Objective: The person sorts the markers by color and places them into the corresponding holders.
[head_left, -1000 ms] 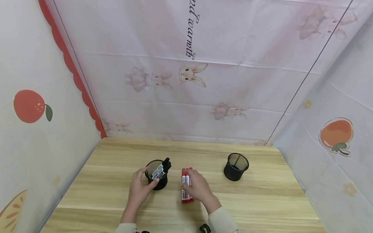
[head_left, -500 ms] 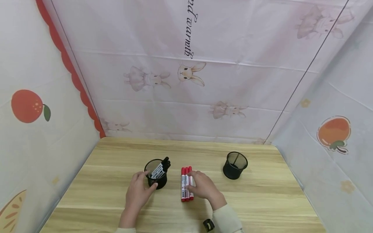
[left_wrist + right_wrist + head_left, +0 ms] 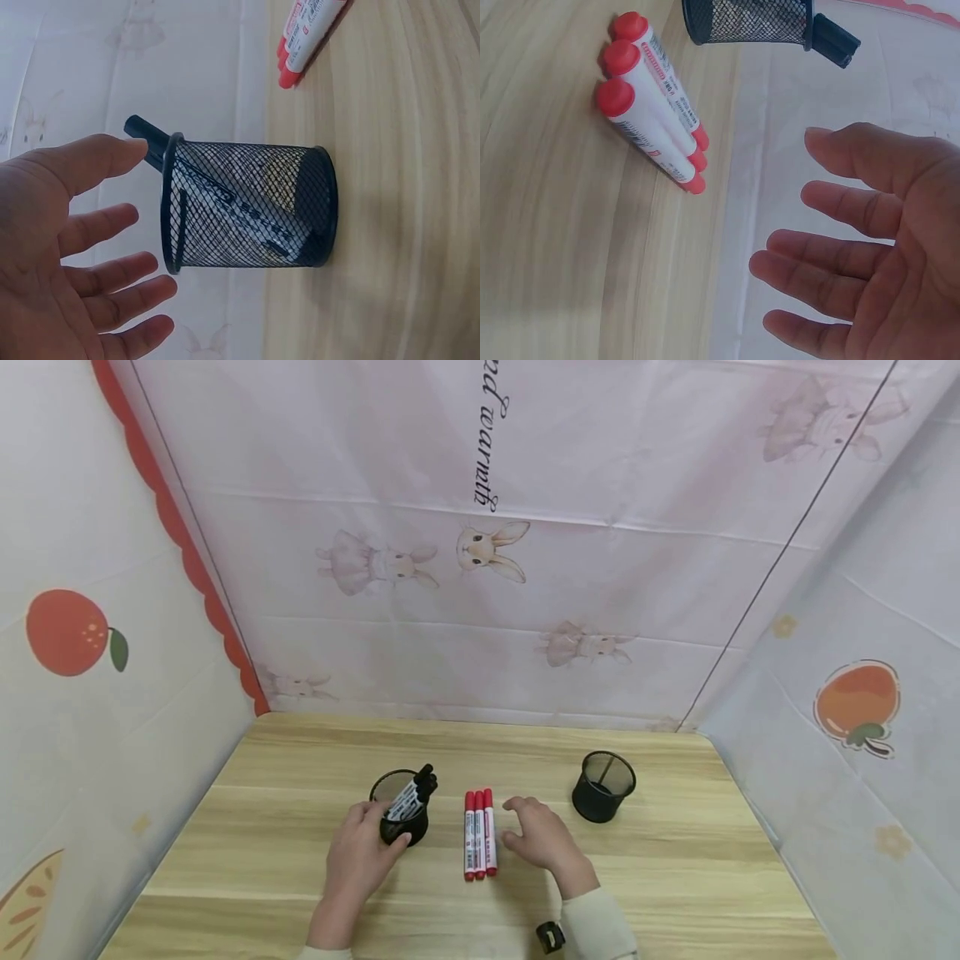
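A black mesh pen cup [image 3: 412,827] holds several black-capped markers [image 3: 407,800] that lean to the right. My left hand [image 3: 358,852] is beside this cup with its fingers spread. In the left wrist view the fingers [image 3: 112,274] are relaxed near the cup's rim, and the thumb overlaps a black marker; whether it touches cannot be told. Three red markers [image 3: 480,835] lie side by side on the table, right of that cup. Just right of them hovers my right hand [image 3: 543,837], with nothing in it; its fingers [image 3: 810,281] are loosely extended in the right wrist view.
A second black mesh cup [image 3: 600,802] stands at the right, beyond my right hand, with no pens visible in it. The wooden table [image 3: 675,877] is bounded by printed cloth walls [image 3: 420,677] at the back and sides.
My right hand has moved off the red markers to the right, leaving all three on the table. My left hand has stayed by the cup of black markers, shifting only slightly.
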A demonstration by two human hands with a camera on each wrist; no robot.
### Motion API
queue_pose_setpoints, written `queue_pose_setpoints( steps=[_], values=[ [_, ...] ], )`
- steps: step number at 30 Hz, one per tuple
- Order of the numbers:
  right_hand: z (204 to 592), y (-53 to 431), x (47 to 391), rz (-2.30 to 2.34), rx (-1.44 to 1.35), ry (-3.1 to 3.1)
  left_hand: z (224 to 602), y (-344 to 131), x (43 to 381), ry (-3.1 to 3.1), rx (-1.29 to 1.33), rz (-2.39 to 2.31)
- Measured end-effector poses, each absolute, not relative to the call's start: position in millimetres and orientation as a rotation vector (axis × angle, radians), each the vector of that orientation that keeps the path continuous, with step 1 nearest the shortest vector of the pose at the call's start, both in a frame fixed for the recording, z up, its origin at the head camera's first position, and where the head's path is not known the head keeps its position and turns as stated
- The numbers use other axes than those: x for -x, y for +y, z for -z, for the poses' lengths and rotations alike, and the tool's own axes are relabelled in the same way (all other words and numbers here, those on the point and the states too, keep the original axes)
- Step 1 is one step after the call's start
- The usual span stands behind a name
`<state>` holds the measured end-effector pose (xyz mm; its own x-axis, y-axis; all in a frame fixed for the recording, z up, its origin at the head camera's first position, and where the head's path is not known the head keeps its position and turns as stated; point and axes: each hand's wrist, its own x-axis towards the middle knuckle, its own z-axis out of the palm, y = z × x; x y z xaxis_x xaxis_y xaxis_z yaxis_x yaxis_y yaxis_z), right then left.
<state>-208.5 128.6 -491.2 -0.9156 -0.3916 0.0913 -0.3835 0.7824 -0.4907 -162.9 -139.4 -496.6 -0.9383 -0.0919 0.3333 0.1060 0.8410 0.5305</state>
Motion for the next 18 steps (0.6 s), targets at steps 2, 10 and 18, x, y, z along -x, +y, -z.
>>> queue_pose_setpoints(
  steps=[2,10,18],
  values=[
    [493.3,131.0,208.9,0.807,0.635,2.962,495.2,-137.4,163.7,-2.673,0.037,0.771],
    [500.7,145.1,210.0,0.782,0.549,3.056,494.9,-127.9,163.3,-2.673,0.092,0.673],
    [506.3,159.9,211.3,0.765,0.463,3.121,496.2,-119.1,164.4,-2.645,0.156,0.631]
  ],
)
